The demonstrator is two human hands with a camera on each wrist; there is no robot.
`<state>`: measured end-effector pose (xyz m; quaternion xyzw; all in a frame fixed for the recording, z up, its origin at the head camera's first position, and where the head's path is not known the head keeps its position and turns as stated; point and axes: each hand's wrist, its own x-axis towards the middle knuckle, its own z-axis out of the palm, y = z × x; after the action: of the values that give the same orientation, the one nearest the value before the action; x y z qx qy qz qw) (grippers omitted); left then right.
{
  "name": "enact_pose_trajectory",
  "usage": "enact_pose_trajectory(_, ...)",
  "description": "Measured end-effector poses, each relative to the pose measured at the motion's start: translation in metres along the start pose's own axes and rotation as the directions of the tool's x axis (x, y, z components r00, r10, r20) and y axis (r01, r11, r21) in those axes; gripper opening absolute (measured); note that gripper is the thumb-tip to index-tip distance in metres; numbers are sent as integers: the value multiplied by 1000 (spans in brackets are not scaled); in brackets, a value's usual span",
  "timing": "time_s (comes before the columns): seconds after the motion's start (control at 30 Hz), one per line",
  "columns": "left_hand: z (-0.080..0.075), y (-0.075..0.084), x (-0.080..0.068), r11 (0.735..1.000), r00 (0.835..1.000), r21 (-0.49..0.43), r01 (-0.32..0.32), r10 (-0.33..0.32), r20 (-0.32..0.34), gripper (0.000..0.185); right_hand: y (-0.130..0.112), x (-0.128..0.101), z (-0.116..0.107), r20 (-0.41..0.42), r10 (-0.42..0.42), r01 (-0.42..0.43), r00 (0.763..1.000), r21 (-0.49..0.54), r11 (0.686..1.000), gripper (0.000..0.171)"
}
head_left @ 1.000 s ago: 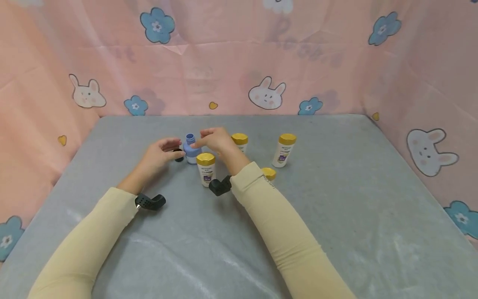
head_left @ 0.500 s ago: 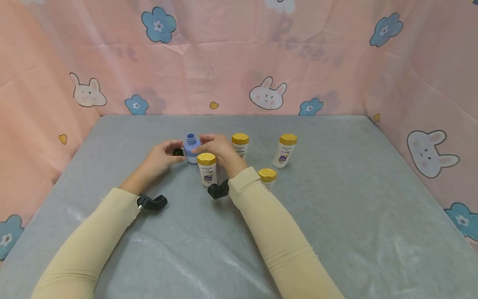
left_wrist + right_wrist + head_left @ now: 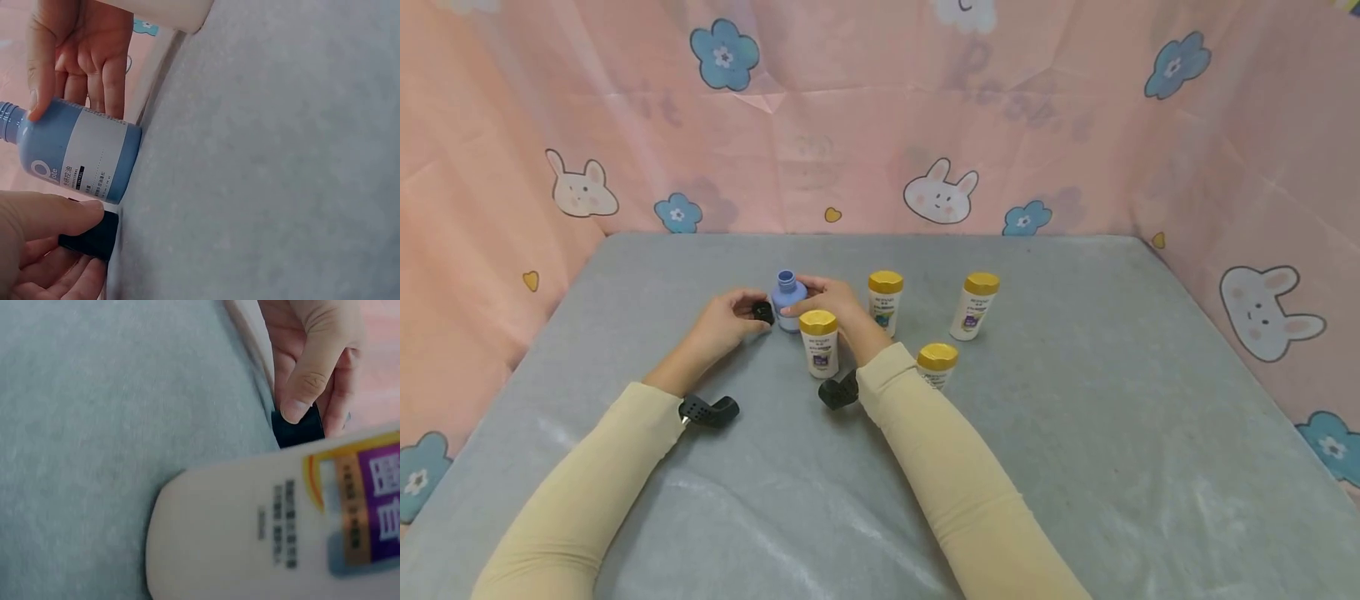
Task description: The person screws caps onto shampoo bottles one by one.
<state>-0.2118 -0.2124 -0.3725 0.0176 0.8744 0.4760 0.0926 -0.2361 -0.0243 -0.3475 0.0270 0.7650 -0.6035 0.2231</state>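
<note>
An uncapped blue bottle [image 3: 789,297] stands upright on the table, its threaded neck bare. My right hand [image 3: 841,308] holds it from the right, thumb on the near side and fingers behind, as the left wrist view also shows. Just left of the bottle, my left hand [image 3: 726,325] pinches a black cap [image 3: 99,237] between thumb and fingers, low at the table surface. A white bottle with a gold cap [image 3: 820,346] stands in front of the blue bottle. In the right wrist view this white bottle [image 3: 231,531] fills the foreground and hides the blue one.
Three more gold-capped white bottles stand to the right: one behind my right hand [image 3: 885,300], one farther right [image 3: 975,308], and one partly behind the right sleeve [image 3: 937,360]. A pink patterned curtain [image 3: 820,125] encloses the grey table [image 3: 1112,400].
My right hand has lowered from the blue bottle's shoulder to its side and taken hold. My left hand has closed on the black cap beside the bottle.
</note>
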Motion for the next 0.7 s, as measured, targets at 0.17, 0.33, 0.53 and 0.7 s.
enact_pose_trajectory(0.17,0,-1,0,1000,1000,-8,19,-19,-3,56,1,2,1,-6,-3,3,1000,-8,1000,68)
enact_pose_trajectory(0.33,0,-1,1,999,999,-14,41,-41,-24,51,2,2,0,-34,19,-19,999,17,1000,68)
enact_pose_trajectory(0.53,-4,6,2,997,995,-53,55,-59,-86,52,-13,-5,-3,-122,2,8,993,82,997,68)
enact_pose_trajectory(0.7,-12,23,1,999,992,-33,11,-15,-125,53,-36,-18,-5,-142,-82,99,987,118,988,66)
